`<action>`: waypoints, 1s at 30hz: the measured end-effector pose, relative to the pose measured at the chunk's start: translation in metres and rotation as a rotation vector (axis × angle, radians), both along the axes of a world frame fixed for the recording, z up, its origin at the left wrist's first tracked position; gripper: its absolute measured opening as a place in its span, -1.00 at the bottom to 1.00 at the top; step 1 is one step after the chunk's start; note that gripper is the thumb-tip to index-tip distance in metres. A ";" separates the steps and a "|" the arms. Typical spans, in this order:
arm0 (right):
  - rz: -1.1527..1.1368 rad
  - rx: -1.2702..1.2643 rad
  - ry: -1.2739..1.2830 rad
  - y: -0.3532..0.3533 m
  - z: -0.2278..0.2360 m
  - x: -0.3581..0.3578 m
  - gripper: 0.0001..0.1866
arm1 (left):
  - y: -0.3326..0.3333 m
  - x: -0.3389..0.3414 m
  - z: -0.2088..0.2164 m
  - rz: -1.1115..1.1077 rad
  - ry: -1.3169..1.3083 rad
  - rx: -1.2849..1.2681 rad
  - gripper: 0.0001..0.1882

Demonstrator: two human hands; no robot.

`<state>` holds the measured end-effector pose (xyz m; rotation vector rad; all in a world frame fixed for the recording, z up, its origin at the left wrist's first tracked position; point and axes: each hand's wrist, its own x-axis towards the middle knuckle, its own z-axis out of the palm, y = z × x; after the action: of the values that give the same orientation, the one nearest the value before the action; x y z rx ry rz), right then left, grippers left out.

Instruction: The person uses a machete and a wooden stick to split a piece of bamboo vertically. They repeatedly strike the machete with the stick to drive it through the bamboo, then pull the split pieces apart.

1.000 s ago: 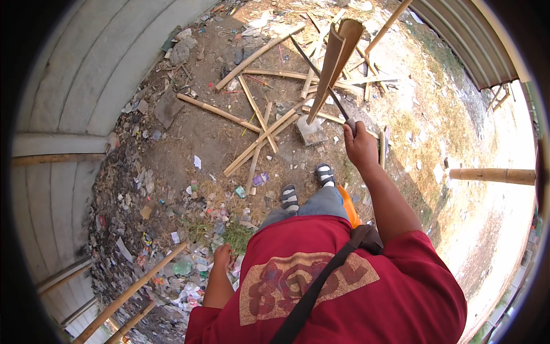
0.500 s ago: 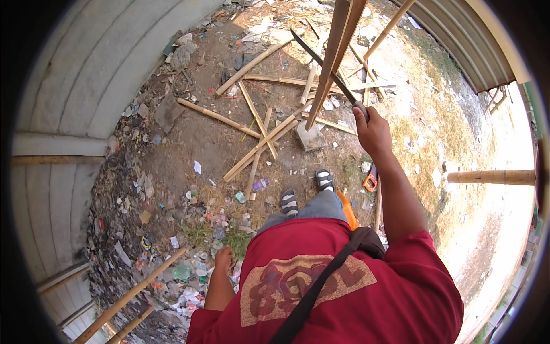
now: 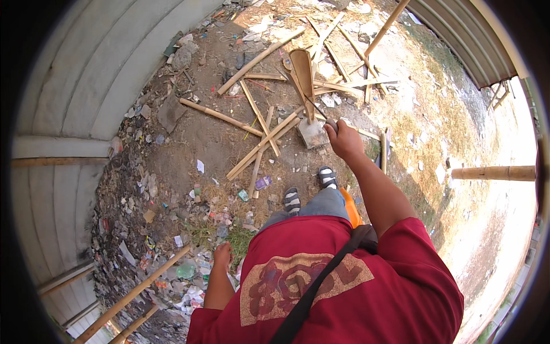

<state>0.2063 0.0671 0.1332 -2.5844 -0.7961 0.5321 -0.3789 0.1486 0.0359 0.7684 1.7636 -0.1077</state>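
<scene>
My right hand (image 3: 345,141) is closed round the dark handle of a machete (image 3: 323,115). The thin blade runs up and left across a split bamboo piece (image 3: 302,74) and is partly hidden by it. Two long halves of the bamboo spread apart toward the top, one showing its hollow inside. Its lower end meets a grey concrete block (image 3: 313,136) on the ground just ahead of my feet. At my left side, my left hand (image 3: 222,254) hangs low with fingers curled and nothing visible in it, above littered ground.
Several split bamboo strips (image 3: 263,142) lie crossed on the dirt ahead. A pale panelled wall (image 3: 63,86) stands at left, with bamboo poles (image 3: 134,289) near it. A horizontal bamboo pole (image 3: 494,173) juts in at right. Plastic litter (image 3: 186,269) covers the ground at left.
My right hand and the machete have come down and slightly left. The bamboo, tall and upright before, now appears lower with its halves apart. My left hand has hardly moved.
</scene>
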 end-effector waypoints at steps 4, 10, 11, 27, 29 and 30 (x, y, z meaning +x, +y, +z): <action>-0.033 0.049 -0.033 0.002 0.064 0.016 -0.45 | -0.005 -0.002 -0.002 0.011 0.012 -0.034 -0.64; 0.066 0.122 -0.183 -0.041 0.179 0.014 -0.55 | -0.028 -0.023 -0.014 0.051 0.012 -0.058 -0.68; 0.085 0.130 -0.231 -0.045 0.185 0.010 -0.57 | -0.030 -0.027 -0.015 0.059 0.001 -0.067 -0.69; 0.043 0.037 0.064 -0.021 -0.006 -0.010 -0.51 | -0.002 -0.002 0.006 -0.002 -0.006 -0.042 -0.71; 0.029 0.093 0.125 -0.021 -0.010 -0.007 -0.48 | -0.003 0.001 0.004 0.013 -0.002 -0.029 -0.71; 0.014 0.123 0.151 -0.020 -0.011 -0.007 -0.46 | -0.003 0.002 0.003 0.021 0.000 -0.022 -0.71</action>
<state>0.1997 0.0471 0.1223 -2.3961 -0.7711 0.6527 -0.3767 0.1453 0.0391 0.7340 1.7673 -0.1134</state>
